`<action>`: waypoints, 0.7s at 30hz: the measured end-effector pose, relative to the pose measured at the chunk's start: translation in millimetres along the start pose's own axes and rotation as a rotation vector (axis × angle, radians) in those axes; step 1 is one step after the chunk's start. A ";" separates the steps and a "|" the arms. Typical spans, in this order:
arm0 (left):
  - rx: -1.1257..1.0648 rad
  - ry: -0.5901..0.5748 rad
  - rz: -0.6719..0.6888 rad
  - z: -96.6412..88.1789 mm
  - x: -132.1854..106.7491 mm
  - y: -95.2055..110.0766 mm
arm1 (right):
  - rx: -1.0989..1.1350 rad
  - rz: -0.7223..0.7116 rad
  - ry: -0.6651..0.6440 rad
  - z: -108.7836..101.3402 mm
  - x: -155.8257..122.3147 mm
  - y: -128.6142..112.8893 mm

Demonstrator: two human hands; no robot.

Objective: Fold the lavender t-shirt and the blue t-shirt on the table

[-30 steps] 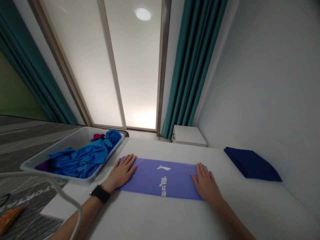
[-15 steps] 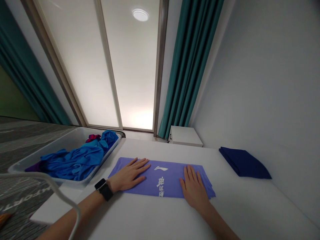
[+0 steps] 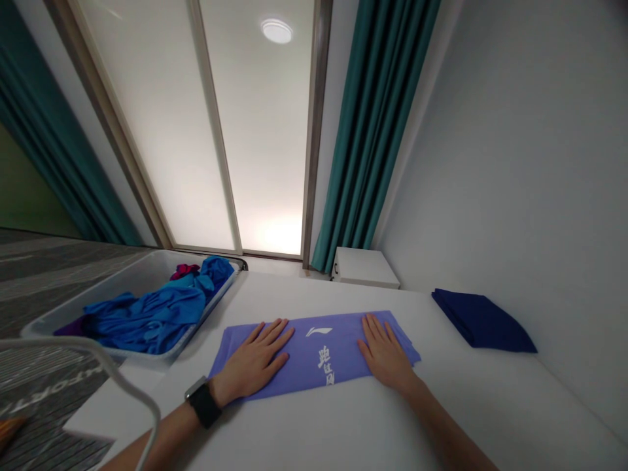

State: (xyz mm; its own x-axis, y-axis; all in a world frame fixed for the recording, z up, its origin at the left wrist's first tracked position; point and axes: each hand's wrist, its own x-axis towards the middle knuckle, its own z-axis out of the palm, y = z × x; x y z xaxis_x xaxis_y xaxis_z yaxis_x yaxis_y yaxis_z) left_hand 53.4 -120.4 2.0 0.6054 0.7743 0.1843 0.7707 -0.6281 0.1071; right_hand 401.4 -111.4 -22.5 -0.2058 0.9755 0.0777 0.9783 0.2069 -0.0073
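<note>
A folded violet garment (image 3: 343, 356) with a white logo and white characters lies flat on a white padded surface (image 3: 314, 435), slightly askew. My left hand (image 3: 251, 361) rests palm down on its left part, fingers spread, with a black smartwatch (image 3: 203, 402) on the wrist. My right hand (image 3: 385, 350) presses flat on its right part. Neither hand grips the cloth. The garment's lower edge lies close to both wrists.
A translucent plastic tray (image 3: 132, 268) holds crumpled blue clothes (image 3: 147, 320) beyond the surface's left edge. A folded navy cloth (image 3: 478, 320) lies at the right by a wall. A white cable (image 3: 93, 356) crosses the lower left. A white cabinet (image 3: 366, 267) stands beyond.
The violet garment has turned slightly and shifted toward me. My right hand has moved up onto it, and my left hand has moved slightly down with it. The camera has barely shifted.
</note>
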 end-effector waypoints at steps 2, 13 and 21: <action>0.004 -0.019 0.016 -4.9 1.2 -1.1 | -0.003 0.007 -0.019 -3.1 -0.7 -0.9; 0.082 0.060 -0.010 8.5 39.8 55.3 | 0.093 -0.182 0.027 -27.1 14.0 -78.8; 0.077 0.080 -0.061 23.1 43.6 59.5 | 0.143 -0.233 0.010 -11.9 24.4 -87.8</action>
State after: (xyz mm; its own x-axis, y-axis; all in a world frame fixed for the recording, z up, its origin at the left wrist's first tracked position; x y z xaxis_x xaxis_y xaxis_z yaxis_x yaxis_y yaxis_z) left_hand 130.2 -122.3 -6.1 0.5413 0.8003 0.2579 0.8205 -0.5698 0.0460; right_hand 310.7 -106.6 -8.1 -0.4238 0.8998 0.1040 0.8914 0.4347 -0.1283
